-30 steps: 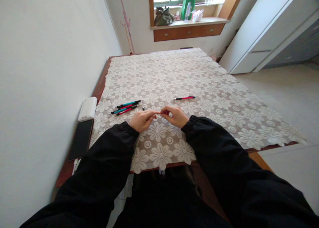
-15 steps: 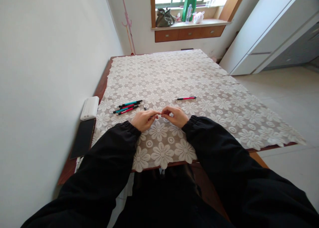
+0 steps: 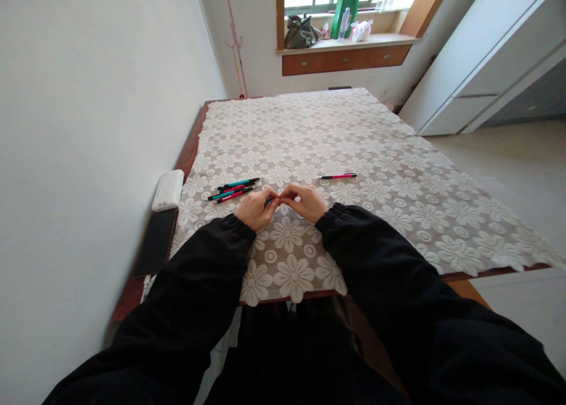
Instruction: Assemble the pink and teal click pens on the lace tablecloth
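Note:
My left hand (image 3: 257, 209) and my right hand (image 3: 305, 202) meet over the near part of the table, fingertips pinched together. A small teal bit (image 3: 268, 201) shows between the fingers of my left hand; the rest of it is hidden. What my right fingertips hold, if anything, is too small to make out. Just beyond and left of my left hand lies a loose bunch of teal, red and black pens (image 3: 233, 190). One red and black pen (image 3: 337, 176) lies by itself, beyond my right hand.
A white lace flower tablecloth (image 3: 292, 134) covers the table. At the left edge, against the wall, are a white box-like device (image 3: 168, 190) and a flat black phone-like slab (image 3: 155, 243). A windowsill with a green bag (image 3: 345, 13) and a tall white cabinet (image 3: 481, 57) stand beyond.
My hands have drawn slightly nearer together, with their fingertips still touching. The teal bit now shows at my left fingers. The whole view has shifted a little.

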Action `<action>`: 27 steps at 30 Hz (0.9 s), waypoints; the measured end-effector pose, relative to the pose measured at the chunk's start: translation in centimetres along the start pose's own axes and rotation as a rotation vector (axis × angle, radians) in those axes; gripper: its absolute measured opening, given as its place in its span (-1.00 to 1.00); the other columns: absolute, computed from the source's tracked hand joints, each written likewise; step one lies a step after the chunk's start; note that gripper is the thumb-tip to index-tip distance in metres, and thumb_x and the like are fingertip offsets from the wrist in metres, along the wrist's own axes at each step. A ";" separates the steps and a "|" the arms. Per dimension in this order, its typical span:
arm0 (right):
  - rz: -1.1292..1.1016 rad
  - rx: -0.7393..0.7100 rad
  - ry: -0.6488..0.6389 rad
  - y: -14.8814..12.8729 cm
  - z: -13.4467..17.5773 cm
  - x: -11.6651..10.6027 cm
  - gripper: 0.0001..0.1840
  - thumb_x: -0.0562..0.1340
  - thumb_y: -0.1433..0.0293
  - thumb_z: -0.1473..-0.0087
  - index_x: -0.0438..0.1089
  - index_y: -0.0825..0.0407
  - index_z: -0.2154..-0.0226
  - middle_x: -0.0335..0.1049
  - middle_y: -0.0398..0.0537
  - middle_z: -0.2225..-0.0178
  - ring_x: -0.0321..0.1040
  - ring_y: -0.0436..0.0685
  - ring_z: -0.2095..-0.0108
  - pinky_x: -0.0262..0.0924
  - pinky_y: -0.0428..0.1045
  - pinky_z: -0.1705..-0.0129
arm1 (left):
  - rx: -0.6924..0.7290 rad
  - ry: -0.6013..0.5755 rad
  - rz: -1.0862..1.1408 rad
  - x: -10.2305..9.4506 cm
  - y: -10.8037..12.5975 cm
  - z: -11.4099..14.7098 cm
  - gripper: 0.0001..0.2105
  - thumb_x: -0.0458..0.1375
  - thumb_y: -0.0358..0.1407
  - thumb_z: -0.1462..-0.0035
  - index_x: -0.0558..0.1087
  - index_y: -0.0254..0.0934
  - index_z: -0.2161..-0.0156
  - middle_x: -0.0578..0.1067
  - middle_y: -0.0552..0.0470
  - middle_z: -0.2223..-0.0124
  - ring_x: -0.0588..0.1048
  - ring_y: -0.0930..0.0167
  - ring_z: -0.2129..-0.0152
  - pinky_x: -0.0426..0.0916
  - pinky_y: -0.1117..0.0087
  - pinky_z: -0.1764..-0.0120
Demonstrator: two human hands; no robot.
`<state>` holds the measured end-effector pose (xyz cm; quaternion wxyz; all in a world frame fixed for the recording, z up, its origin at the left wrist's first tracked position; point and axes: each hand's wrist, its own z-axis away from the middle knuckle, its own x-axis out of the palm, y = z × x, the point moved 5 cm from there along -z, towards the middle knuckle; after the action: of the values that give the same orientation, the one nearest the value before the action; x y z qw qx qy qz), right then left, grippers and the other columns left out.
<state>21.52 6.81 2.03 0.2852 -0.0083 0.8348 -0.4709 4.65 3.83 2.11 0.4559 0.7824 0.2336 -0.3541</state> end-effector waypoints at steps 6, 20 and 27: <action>-0.009 -0.006 -0.020 0.1 1.1 0.2 -0.85 0.32 0.27 -0.24 0.53 0.00 0.24 0.57 -0.14 0.38 0.44 0.03 0.39 0.32 -0.02 0.24 | 0.059 0.002 -0.016 -0.1 0.6 0.2 -0.91 0.14 -0.27 -0.32 0.48 -0.20 0.19 0.63 0.04 0.34 0.55 0.39 0.48 0.32 0.37 0.38; 0.377 -0.133 -0.261 1.1 1.7 1.9 -0.18 0.30 0.04 -0.28 0.13 -0.03 -0.45 0.14 0.25 -0.45 0.05 0.44 -0.46 0.09 0.45 -0.40 | 0.013 0.260 0.094 -1.7 0.6 0.4 -0.91 0.09 -0.25 -0.37 0.39 -0.19 0.15 0.61 0.05 0.34 0.57 0.40 0.44 0.39 0.39 0.32; 0.490 -0.221 -0.375 0.1 1.8 2.3 -0.39 0.23 0.15 -0.38 0.29 0.03 -0.36 0.26 0.21 -0.40 0.13 0.38 -0.43 0.09 0.37 -0.43 | -0.002 0.252 0.037 -1.7 0.7 0.4 -0.88 0.08 -0.22 -0.36 0.40 -0.19 0.18 0.57 0.07 0.35 0.50 0.43 0.50 0.33 0.41 0.40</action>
<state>20.52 4.82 0.16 0.5362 0.0755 0.7909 -0.2850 3.87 3.08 3.66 0.4302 0.8244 0.2751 -0.2441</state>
